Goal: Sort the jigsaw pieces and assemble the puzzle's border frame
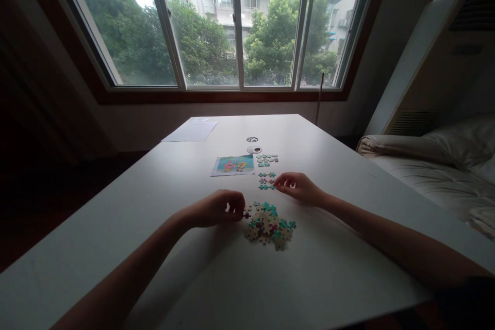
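My left hand is closed in a pinch at the left edge of a loose pile of jigsaw puzzle pieces. A small dark puzzle piece shows at its fingertips. Farther up, my right hand has its thumb and fingers pinched on a puzzle piece at the right end of short rows of laid-out puzzle pieces. The pile mixes teal, pink and plain tan sides. Left of the rows lies a picture sheet with colourful cartoon figures on teal.
More puzzle pieces lie in a group beyond the rows. Behind them are two small round items on the white table. White paper lies at the far left. A padded sofa stands at the right, a window beyond.
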A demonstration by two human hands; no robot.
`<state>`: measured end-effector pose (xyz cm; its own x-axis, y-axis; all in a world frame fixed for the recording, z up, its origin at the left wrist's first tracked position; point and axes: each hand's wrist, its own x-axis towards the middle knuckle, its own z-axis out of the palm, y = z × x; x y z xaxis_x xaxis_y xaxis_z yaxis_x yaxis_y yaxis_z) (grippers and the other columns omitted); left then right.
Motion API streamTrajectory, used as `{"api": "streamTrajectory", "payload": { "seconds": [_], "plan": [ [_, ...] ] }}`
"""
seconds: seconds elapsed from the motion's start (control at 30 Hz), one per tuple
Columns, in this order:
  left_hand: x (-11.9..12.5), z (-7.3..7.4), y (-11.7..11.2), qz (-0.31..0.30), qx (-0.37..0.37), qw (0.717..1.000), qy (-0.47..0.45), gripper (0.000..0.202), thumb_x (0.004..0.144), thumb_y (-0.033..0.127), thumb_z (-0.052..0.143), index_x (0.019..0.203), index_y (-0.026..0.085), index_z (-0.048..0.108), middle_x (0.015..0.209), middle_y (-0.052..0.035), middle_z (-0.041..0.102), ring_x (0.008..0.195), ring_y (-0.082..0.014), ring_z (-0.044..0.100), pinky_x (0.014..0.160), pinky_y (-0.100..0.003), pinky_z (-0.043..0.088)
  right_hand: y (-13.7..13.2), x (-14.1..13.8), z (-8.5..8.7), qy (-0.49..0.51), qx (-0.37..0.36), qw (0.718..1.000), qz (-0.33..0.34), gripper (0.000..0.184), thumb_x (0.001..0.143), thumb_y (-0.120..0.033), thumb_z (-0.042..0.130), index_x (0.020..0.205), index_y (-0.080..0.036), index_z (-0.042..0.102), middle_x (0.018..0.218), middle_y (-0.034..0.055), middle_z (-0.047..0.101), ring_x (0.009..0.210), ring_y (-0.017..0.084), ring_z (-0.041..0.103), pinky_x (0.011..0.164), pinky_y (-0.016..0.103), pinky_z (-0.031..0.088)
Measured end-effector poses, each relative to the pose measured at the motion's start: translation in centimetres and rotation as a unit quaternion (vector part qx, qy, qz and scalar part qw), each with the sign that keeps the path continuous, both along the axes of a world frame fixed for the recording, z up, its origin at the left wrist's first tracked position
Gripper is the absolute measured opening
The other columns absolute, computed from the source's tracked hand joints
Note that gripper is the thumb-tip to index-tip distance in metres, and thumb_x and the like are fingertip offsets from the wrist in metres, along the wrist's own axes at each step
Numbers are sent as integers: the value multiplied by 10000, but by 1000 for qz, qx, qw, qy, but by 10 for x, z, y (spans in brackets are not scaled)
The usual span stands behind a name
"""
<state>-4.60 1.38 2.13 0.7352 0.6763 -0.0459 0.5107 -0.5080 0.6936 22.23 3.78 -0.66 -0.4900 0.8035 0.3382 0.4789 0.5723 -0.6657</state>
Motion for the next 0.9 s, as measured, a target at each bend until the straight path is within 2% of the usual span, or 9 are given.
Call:
{"api": "streamTrajectory", "payload": {
  "seconds": [0.13,0.27,0.47,0.67,0.9],
  "plan": [
    [14,-6,2,78,-43,987,-132,147,743,266,591,769,125,562,734,-21,599,676,-124,535,626,-244,434,-25,-5,5,-48,109,993,22,112,796,-229,531,838,-174,618,729,13,605,606,93,520,614,231,411],
    [30,-11,-1,116,-72,971,-196,191,712,285,641,767,113,578,697,-22,604,647,-121,540,633,-262,443,-39,-7,8,-114,172,978,23,131,790,-259,567,899,-196,607,757,10,625,691,124,562,692,270,392],
    [41,-17,-3,121,-81,963,-226,186,694,275,657,759,115,589,663,-13,608,615,-114,539,600,-247,437,-38,-10,5,-122,226,966,7,141,824,-302,537,906,-206,601,770,4,631,708,119,566,707,264,358],
    [46,-21,-5,117,-82,963,-227,173,696,276,652,742,120,593,664,-5,605,616,-111,536,607,-242,429,-37,-11,4,-139,309,940,23,139,841,-289,510,826,-194,610,735,5,636,652,111,551,678,265,335],
    [46,-20,-6,110,-86,963,-231,189,709,292,646,760,119,587,670,-7,590,616,-109,522,602,-239,421,-38,-11,5,-132,347,928,23,170,857,-277,479,814,-185,615,697,12,639,623,107,548,668,264,333]
  ]
}}
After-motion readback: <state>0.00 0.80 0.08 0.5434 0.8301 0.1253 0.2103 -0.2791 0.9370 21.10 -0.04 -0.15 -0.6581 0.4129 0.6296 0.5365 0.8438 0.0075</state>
